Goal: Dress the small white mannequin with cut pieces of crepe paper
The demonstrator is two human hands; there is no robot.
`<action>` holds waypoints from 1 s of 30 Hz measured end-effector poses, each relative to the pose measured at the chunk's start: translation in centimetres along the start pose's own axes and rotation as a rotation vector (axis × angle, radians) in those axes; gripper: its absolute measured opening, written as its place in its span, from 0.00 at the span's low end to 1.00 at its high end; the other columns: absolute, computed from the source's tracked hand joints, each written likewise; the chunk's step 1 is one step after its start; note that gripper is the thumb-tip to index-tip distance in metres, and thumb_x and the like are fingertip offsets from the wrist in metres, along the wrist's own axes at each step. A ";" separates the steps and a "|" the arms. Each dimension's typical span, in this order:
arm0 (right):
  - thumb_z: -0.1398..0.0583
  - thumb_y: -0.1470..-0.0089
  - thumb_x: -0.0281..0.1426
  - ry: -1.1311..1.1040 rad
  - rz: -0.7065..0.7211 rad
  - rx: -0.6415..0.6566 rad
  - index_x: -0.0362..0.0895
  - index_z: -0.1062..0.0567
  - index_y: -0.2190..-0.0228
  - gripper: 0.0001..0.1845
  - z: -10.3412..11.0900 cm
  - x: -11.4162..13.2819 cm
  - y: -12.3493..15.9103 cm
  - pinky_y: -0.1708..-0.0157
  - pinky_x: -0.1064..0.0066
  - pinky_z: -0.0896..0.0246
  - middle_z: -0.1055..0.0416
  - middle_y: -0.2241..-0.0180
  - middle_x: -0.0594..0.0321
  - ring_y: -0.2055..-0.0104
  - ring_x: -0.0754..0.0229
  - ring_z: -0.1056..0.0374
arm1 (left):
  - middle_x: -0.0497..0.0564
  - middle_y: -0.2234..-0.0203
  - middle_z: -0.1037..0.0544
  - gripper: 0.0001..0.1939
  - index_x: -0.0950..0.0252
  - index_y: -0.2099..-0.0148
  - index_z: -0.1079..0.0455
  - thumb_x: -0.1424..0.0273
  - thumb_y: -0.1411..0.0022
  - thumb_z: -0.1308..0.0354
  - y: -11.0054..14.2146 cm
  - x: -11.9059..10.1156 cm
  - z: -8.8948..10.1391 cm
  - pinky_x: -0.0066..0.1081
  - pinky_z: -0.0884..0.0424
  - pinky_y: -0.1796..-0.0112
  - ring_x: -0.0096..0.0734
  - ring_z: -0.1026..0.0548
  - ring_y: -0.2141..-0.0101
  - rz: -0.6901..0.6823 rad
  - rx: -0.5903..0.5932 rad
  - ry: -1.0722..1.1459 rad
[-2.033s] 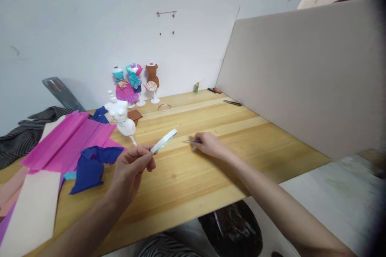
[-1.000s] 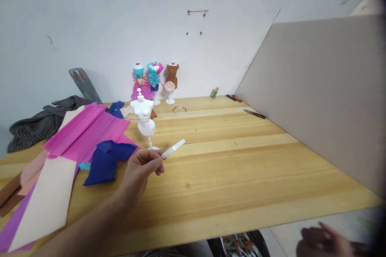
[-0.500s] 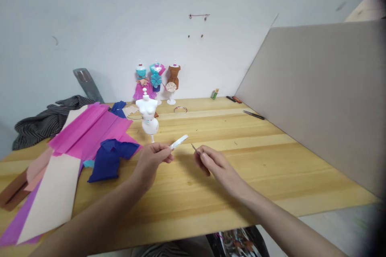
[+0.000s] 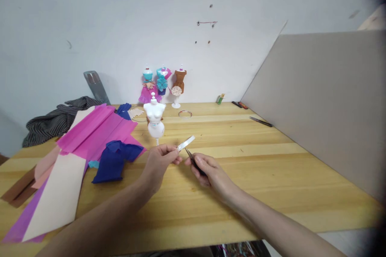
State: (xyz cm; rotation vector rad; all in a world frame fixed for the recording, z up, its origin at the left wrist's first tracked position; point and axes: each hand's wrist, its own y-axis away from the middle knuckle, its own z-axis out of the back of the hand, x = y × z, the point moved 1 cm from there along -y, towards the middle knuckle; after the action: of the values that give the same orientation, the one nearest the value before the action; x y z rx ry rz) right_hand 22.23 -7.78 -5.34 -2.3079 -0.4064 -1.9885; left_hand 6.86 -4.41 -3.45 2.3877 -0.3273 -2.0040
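Left hand [image 4: 161,164] pinches a narrow white tape-like band [image 4: 187,143] by one end above the yellowish wooden table [image 4: 199,215]: light, probably bendy, best held there! Right hand [image 4: 214,172] clasps a dark-handled pointed metal tool [image 4: 198,167] just beside.

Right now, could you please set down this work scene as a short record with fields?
Left hand: pinches a narrow white band
Right hand: grips a dark pointed tool
Tool tip: close to the band; contact unclear
Behind left hand: bare white mannequin, upright
By the wall: three dressed mannequins
Table's left side: pink sheets, navy piece, striped cloth
Table's right side: slender dark tool
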 end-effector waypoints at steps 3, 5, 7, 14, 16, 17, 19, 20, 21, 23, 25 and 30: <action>0.40 0.52 0.51 -0.099 -0.103 -0.006 0.40 0.29 0.70 0.25 -0.1 0.3 0.4 0.85 0.75 0.72 0.44 0.83 0.73 0.86 0.74 0.61 | 0.49 0.82 0.23 0.10 0.68 0.75 0.26 0.65 0.57 0.34 0.0 0.2 0.0 0.28 0.34 0.70 0.26 0.29 0.78 -0.001 0.032 0.014; 0.39 0.53 0.50 -0.137 -0.146 -0.007 0.40 0.29 0.70 0.24 -0.1 0.4 0.5 0.86 0.76 0.73 0.44 0.84 0.74 0.86 0.75 0.63 | 0.49 0.81 0.23 0.10 0.68 0.76 0.27 0.66 0.56 0.34 0.0 0.4 0.0 0.28 0.35 0.69 0.25 0.30 0.77 -0.005 0.058 0.018; 0.38 0.54 0.50 -0.168 -0.171 -0.011 0.39 0.29 0.70 0.24 -0.1 0.4 0.6 0.86 0.76 0.74 0.44 0.84 0.74 0.87 0.76 0.63 | 0.49 0.81 0.24 0.09 0.68 0.76 0.27 0.66 0.54 0.35 0.0 0.6 -0.1 0.27 0.35 0.69 0.25 0.30 0.77 -0.016 0.089 0.019; 0.37 0.54 0.48 -0.279 -0.234 0.040 0.38 0.28 0.71 0.24 0.3 0.4 0.6 0.86 0.78 0.75 0.44 0.85 0.74 0.87 0.77 0.64 | 0.48 0.80 0.24 0.09 0.67 0.78 0.29 0.68 0.55 0.35 0.1 0.4 -0.4 0.27 0.36 0.69 0.25 0.30 0.77 -0.035 0.106 -0.018; 0.37 0.52 0.48 -0.307 -0.261 0.052 0.38 0.28 0.71 0.23 0.5 0.5 0.6 0.86 0.78 0.75 0.44 0.85 0.74 0.87 0.77 0.64 | 0.49 0.79 0.24 0.08 0.67 0.78 0.29 0.68 0.55 0.36 0.2 0.2 -0.5 0.28 0.36 0.69 0.25 0.30 0.76 -0.057 0.106 -0.043; 0.37 0.52 0.47 -0.317 -0.270 0.054 0.38 0.28 0.71 0.23 0.6 0.5 0.6 0.86 0.78 0.75 0.44 0.85 0.73 0.87 0.77 0.64 | 0.49 0.79 0.24 0.08 0.67 0.79 0.29 0.68 0.55 0.36 0.2 0.2 -0.5 0.28 0.35 0.68 0.25 0.30 0.75 -0.070 0.109 -0.056; 0.37 0.51 0.46 -0.328 -0.276 0.052 0.38 0.28 0.71 0.22 0.7 0.6 0.7 0.86 0.78 0.75 0.44 0.85 0.73 0.87 0.77 0.64 | 0.49 0.77 0.24 0.07 0.67 0.79 0.29 0.69 0.55 0.36 0.2 0.1 -0.5 0.28 0.35 0.67 0.27 0.30 0.74 -0.096 0.123 -0.086; 0.37 0.51 0.46 -0.332 -0.275 0.051 0.38 0.28 0.71 0.22 0.8 0.7 0.7 0.86 0.78 0.75 0.44 0.85 0.73 0.87 0.77 0.64 | 0.49 0.77 0.25 0.07 0.66 0.79 0.28 0.69 0.55 0.37 0.2 0.1 -0.5 0.28 0.35 0.67 0.28 0.30 0.73 -0.107 0.131 -0.099; 0.37 0.51 0.46 -0.336 -0.273 0.050 0.38 0.28 0.71 0.22 0.9 0.8 0.8 0.86 0.78 0.75 0.43 0.85 0.73 0.87 0.77 0.63 | 0.50 0.77 0.25 0.07 0.66 0.80 0.28 0.69 0.54 0.37 0.2 0.1 -0.5 0.28 0.35 0.66 0.29 0.29 0.71 -0.115 0.138 -0.112; 0.36 0.52 0.46 -0.344 -0.271 0.051 0.37 0.28 0.72 0.21 1.0 0.9 0.8 0.86 0.78 0.75 0.43 0.85 0.73 0.87 0.77 0.63 | 0.50 0.77 0.25 0.07 0.66 0.80 0.28 0.69 0.54 0.37 0.2 0.1 -0.5 0.29 0.35 0.64 0.32 0.28 0.67 -0.123 0.146 -0.124; 0.36 0.53 0.46 -0.351 -0.275 0.055 0.38 0.27 0.72 0.21 1.2 1.0 0.8 0.86 0.78 0.75 0.43 0.85 0.73 0.87 0.77 0.63 | 0.50 0.75 0.25 0.06 0.65 0.79 0.27 0.69 0.55 0.37 0.2 0.0 -0.5 0.29 0.34 0.63 0.32 0.28 0.66 -0.119 0.147 -0.117; 0.36 0.52 0.45 -0.362 -0.265 0.054 0.38 0.27 0.73 0.20 1.4 0.7 0.7 0.87 0.77 0.76 0.44 0.86 0.73 0.87 0.77 0.63 | 0.51 0.72 0.24 0.06 0.65 0.79 0.27 0.69 0.55 0.37 0.2 0.0 -0.6 0.29 0.35 0.65 0.33 0.28 0.65 -0.115 0.166 -0.131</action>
State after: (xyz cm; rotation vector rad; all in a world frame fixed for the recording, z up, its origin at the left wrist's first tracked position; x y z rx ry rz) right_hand 23.85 -7.99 -4.76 -2.7009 -0.8170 -1.6180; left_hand 7.42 -4.65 -3.37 2.4263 -0.3805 -2.2757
